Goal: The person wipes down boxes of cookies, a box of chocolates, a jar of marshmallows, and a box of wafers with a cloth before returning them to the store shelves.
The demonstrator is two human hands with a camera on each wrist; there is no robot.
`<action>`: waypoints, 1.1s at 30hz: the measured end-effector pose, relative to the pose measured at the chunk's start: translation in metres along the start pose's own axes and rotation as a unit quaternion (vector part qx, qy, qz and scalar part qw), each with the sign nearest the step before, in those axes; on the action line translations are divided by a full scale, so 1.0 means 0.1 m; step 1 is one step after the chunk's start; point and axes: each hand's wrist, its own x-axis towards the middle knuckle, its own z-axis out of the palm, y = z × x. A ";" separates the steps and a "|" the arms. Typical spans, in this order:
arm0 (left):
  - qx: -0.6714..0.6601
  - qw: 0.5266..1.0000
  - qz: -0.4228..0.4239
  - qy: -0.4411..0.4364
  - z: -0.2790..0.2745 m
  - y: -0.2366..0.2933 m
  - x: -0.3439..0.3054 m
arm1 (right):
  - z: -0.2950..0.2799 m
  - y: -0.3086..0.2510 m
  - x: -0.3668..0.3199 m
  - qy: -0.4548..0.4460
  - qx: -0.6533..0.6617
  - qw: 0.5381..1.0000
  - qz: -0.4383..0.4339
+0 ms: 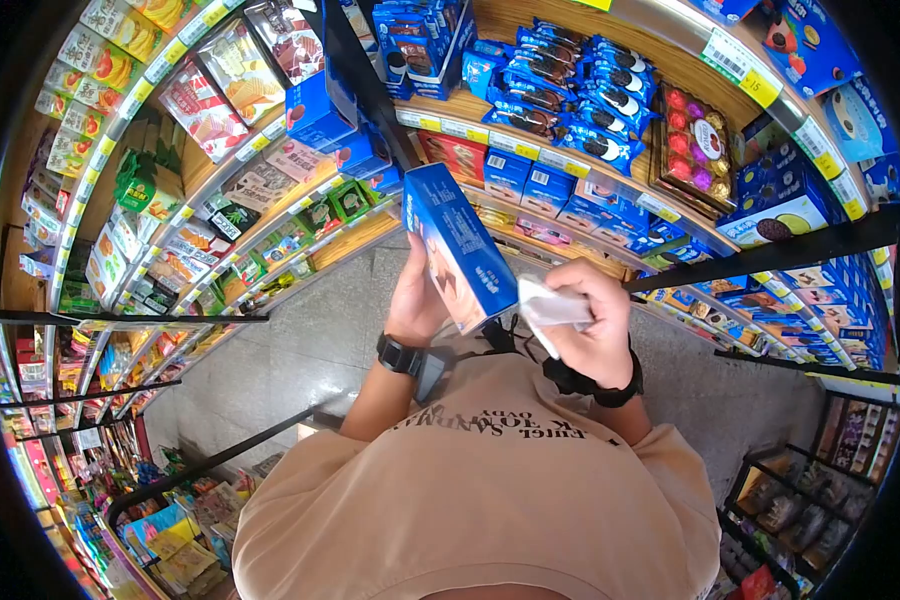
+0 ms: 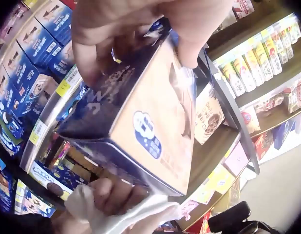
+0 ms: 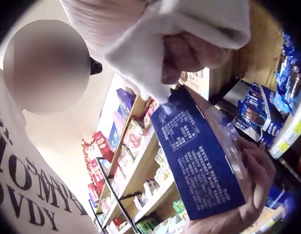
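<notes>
Snack carton: we have the blue-and-tan snack carton (image 1: 460, 250) off the shelves, held in the air in front of the body, tilted, one end toward the right hand.
Left grip: our left hand (image 1: 415, 290) holds the carton, fingers on one side and thumb on the other, as the left wrist view shows.
Right grip: our right hand (image 1: 600, 325) pinches a bunched white cloth (image 1: 545, 310).
Cloth contact: the cloth sits at the carton's near end and appears to meet its edge; we cannot tell how hard it presses.
Step (judged): wiping the carton down.
Stroke: we would lay the cloth flat over the fingertips and draw it along the printed blue side (image 3: 194, 165) in long passes, finishing at the edges.
Pressure: light, we think; thin card would likely dent, and the tan face (image 2: 158, 117) has a cut-out (image 2: 179, 95) whose edge could snag loose cloth.
Support: better to brace by the stiff corners than squeeze mid-panel, turning the carton so the covered patch gets its pass too.
Clearance: wrapped cookie packs (image 1: 600, 95) lie on the wooden shelf (image 1: 530, 10) ahead; we advise keeping elbows in and strokes toward the body.
</notes>
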 end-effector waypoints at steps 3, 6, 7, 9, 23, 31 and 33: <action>-0.006 1.000 -0.012 -0.020 0.05 -0.06 0.05 | 0.03 0.01 0.07 -0.092 -0.046 0.994 -0.031; -0.059 0.997 -0.041 0.005 0.08 -0.09 0.06 | 0.02 0.09 0.12 -0.114 -0.120 0.983 -0.084; 0.019 0.998 -0.016 0.057 0.15 -0.11 0.07 | 0.03 0.10 0.15 -0.114 -0.131 0.981 -0.083; 0.033 0.997 -0.048 0.048 0.18 -0.12 0.08 | 0.02 0.14 0.20 -0.113 -0.133 0.979 -0.102; -0.003 0.992 -0.118 0.051 0.14 -0.19 0.20 | -0.05 0.19 0.28 -0.219 -0.139 0.959 -0.116; 0.061 0.982 -0.143 0.106 0.18 -0.26 0.30 | -0.22 0.57 0.52 0.110 -0.233 0.964 -0.062; -0.019 0.984 -0.149 0.100 0.14 -0.25 0.35 | -0.32 0.74 0.53 0.124 -0.251 0.960 0.002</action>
